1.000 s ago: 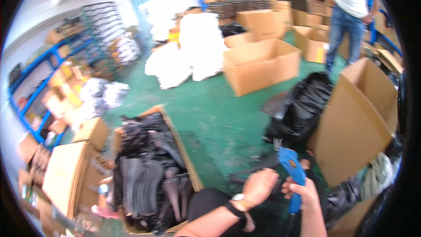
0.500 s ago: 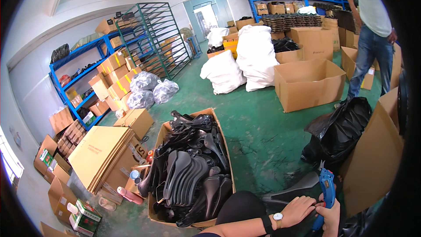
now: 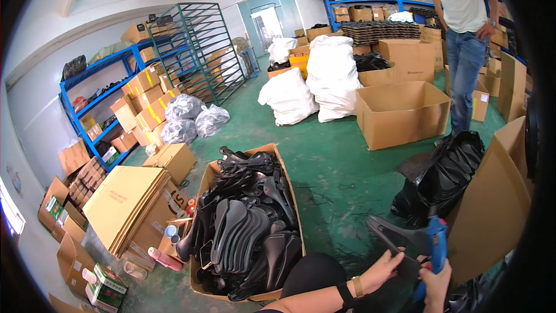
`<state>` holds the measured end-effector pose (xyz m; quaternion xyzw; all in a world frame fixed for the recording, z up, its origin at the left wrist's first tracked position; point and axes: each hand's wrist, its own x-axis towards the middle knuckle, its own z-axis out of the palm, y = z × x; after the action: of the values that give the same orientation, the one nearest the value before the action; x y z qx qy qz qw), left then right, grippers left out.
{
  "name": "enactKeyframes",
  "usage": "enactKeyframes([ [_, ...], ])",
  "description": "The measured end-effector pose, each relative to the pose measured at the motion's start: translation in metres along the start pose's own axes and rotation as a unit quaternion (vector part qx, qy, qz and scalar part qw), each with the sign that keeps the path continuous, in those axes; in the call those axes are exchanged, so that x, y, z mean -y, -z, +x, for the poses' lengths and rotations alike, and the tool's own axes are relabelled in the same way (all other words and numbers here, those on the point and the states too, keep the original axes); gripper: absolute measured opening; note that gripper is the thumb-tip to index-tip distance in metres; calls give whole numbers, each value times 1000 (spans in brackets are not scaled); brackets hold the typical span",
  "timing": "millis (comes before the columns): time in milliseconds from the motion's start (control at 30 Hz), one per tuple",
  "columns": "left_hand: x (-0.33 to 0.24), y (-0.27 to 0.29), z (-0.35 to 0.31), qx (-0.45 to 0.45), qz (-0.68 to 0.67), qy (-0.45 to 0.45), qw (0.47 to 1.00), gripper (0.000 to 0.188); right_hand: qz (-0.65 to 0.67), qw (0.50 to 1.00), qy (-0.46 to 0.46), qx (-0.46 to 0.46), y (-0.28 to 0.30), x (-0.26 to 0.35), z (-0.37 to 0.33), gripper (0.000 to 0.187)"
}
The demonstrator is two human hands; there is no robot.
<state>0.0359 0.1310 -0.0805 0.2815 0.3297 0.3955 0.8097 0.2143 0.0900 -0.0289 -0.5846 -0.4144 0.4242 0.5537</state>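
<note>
My left hand (image 3: 377,271) has its fingers closed on the edge of a black bicycle saddle (image 3: 394,233) low on the right. Blue power shears (image 3: 438,243) stand upright in my right hand (image 3: 435,283), which is wrapped round their handle; the blade tip is blurred against the saddle and black bag. Both hands are close together, the shears just right of the saddle. To the left, an open carton (image 3: 300,208) holds several more black saddles (image 3: 240,235), some nested in a row.
A black plastic bag (image 3: 443,174) and a tall cardboard flap (image 3: 492,203) flank my hands on the right. Flat cardboard sheets (image 3: 124,200) lie stacked at left. Farther off are white sacks (image 3: 333,78), an open box (image 3: 399,124) and a standing person (image 3: 463,40). Black scraps litter the green floor.
My left hand has left the shears and now grips the saddle, which is raised and turned. The shears are more upright. The person at the back has shifted left in view.
</note>
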Motion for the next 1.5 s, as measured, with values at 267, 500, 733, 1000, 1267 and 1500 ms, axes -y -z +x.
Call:
enactKeyframes([
  [267, -10, 38, 20, -192, 95, -104, 971, 43, 84, 988, -83, 94, -10, 14, -7, 45],
  [500, 14, 44, 26, -37, 294, -253, 921, 75, 417, 859, -186, 232, -12, 19, -25, 52],
  [733, -40, 32, 5, -144, -96, -75, 982, 74, 295, 886, -218, 284, 10, 12, -35, 46],
  [1000, -46, 28, -1, -141, -154, -59, 976, 84, 266, 811, -400, 333, 18, -36, -70, 31],
  [1267, -46, 28, -3, -121, -159, -57, 978, 83, 336, 762, -429, 350, 8, -50, -72, 30],
  [1500, -39, 21, -1, -113, -65, -101, 986, 81, 400, 735, -441, 324, 1, -53, -63, 29],
])
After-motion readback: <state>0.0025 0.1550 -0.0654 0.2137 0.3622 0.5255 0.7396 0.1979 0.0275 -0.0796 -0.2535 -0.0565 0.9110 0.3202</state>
